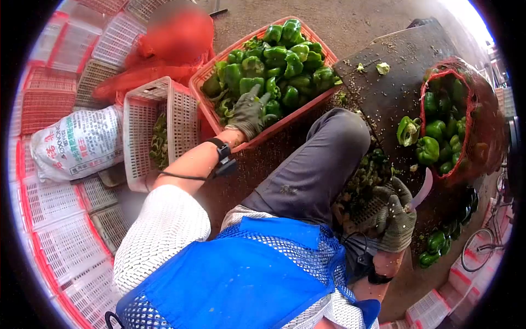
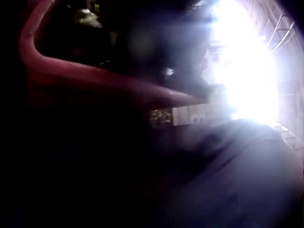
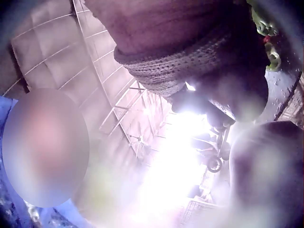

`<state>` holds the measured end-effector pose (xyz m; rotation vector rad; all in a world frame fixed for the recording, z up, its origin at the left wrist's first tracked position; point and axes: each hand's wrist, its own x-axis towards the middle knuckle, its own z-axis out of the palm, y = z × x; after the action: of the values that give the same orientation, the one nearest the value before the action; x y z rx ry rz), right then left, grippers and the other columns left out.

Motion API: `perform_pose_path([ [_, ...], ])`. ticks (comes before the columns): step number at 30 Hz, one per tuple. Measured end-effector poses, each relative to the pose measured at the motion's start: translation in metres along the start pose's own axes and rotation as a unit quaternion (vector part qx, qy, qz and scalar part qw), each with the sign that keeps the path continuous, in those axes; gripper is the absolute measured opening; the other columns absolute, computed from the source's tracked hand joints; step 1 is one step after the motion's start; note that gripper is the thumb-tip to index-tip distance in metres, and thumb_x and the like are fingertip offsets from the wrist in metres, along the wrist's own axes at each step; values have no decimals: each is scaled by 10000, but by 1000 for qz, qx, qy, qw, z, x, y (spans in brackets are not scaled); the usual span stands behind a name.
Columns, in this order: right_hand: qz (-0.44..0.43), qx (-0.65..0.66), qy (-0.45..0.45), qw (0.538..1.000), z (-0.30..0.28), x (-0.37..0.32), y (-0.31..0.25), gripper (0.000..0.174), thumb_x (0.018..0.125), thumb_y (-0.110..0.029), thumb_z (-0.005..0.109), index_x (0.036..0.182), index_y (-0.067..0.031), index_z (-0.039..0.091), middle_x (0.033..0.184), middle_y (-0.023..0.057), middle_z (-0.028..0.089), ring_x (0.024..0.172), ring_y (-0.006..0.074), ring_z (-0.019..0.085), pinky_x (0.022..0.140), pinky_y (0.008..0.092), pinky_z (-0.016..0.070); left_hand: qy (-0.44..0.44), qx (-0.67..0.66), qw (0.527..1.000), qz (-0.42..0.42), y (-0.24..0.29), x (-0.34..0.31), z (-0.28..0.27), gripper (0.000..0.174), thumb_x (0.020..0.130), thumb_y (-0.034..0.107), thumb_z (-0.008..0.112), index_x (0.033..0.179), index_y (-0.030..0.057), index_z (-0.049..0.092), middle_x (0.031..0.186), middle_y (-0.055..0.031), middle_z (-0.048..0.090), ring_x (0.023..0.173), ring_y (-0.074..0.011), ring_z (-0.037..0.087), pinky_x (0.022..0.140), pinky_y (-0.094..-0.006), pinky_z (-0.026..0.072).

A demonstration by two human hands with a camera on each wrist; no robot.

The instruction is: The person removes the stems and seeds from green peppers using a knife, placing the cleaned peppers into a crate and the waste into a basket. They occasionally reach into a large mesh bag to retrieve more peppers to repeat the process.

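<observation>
My gloved left hand [image 1: 249, 115] reaches over the near side of a red plastic crate [image 1: 260, 134] heaped with green bell peppers [image 1: 285, 60]. Its fingers are spread and extended, with the fingertips right at one bell pepper [image 1: 251, 84]. In the dark left wrist view, the crate rim [image 2: 95, 73] shows but the hand does not stand out. At lower right, my gloved right hand [image 1: 395, 219] grips a knife with a curved blade [image 1: 422, 191], pointing up and away. The right wrist view shows that glove [image 3: 209, 71] from its cuff side; the knife is hidden there.
A dark board [image 1: 392, 71] strewn with seeds bears a red mesh bag of peppers [image 1: 446, 123] and a cut pepper [image 1: 407, 131]. Trimmings [image 1: 364, 186] lie beside my bent knee [image 1: 345, 131]. A white crate [image 1: 145, 131] and a printed sack [image 1: 79, 142] stand at left.
</observation>
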<state>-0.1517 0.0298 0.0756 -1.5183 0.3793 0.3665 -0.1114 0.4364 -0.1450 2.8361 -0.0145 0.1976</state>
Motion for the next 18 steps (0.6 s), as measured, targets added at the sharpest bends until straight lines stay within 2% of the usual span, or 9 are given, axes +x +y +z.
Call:
perform_pose_path([
  [2, 1, 13, -4, 1000, 2, 1, 1, 501, 912, -213, 626, 1314, 26, 448, 1034, 195, 673, 367, 74, 419, 351, 191, 315, -17, 79, 996, 48, 9, 2, -4, 606, 842, 461, 643, 1374, 208, 504, 1521, -165, 290, 1392, -385, 270, 1137, -484, 228],
  [3, 2, 12, 3, 1000, 2, 3, 0, 489, 920, -206, 609, 1317, 26, 444, 1030, 196, 673, 366, 76, 419, 350, 194, 316, -39, 62, 996, 59, 6, 10, 0, 626, 849, 490, 598, 1419, 274, 452, 1566, -129, 197, 1436, -383, 156, 1158, -522, 130],
  [6, 7, 12, 31, 999, 1, 18, 3, 454, 946, -185, 559, 1327, 26, 430, 1021, 200, 673, 365, 81, 421, 346, 202, 317, -8, 90, 987, 136, 0, 29, 20, 646, 830, 472, 619, 1424, 290, 441, 1564, -126, 203, 1433, -383, 167, 1157, -536, 126],
  [7, 16, -16, 41, 999, 4, 23, -2, 415, 954, -165, 527, 1310, 30, 444, 1002, 198, 678, 357, 86, 416, 343, 207, 324, -19, 90, 988, 122, -2, 30, 27, 630, 841, 470, 606, 1420, 281, 445, 1557, -112, 218, 1429, -378, 175, 1156, -539, 128],
  [10, 50, 0, 43, 998, 6, 44, -6, 401, 950, -154, 524, 1301, 27, 456, 979, 185, 683, 350, 91, 411, 341, 212, 332, -48, 94, 991, 86, -9, 23, 58, 584, 874, 463, 566, 1408, 253, 458, 1539, -71, 262, 1418, -361, 200, 1153, -549, 133],
  [11, 50, 5, 49, 998, 7, 49, -9, 393, 942, -161, 539, 1284, 23, 478, 960, 179, 687, 348, 92, 414, 338, 214, 332, -36, 111, 988, 98, -13, 22, 67, 580, 879, 444, 559, 1411, 239, 450, 1535, -73, 262, 1418, -363, 196, 1145, -554, 149],
  [15, -13, 63, 54, 996, 11, 48, -36, 379, 930, -166, 555, 1248, 34, 504, 943, 189, 688, 354, 93, 436, 343, 219, 351, -46, 145, 984, 96, -9, 23, 62, 580, 879, 448, 554, 1409, 234, 455, 1545, -93, 243, 1429, -352, 180, 1146, -547, 143],
  [17, -43, 85, 50, 994, -4, 50, -32, 375, 930, -159, 555, 1241, 44, 503, 934, 192, 688, 360, 94, 449, 354, 218, 370, -129, 58, 989, 43, -11, 28, 51, 584, 867, 445, 574, 1399, 231, 468, 1553, -117, 218, 1434, -350, 170, 1152, -534, 129],
  [18, -56, 95, 60, 992, -16, 48, -32, 374, 930, -155, 555, 1238, 50, 503, 930, 193, 688, 363, 95, 455, 360, 217, 380, -143, 41, 987, 54, -9, 32, 44, 579, 851, 425, 602, 1382, 220, 489, 1550, -135, 223, 1436, -351, 172, 1157, -526, 115],
])
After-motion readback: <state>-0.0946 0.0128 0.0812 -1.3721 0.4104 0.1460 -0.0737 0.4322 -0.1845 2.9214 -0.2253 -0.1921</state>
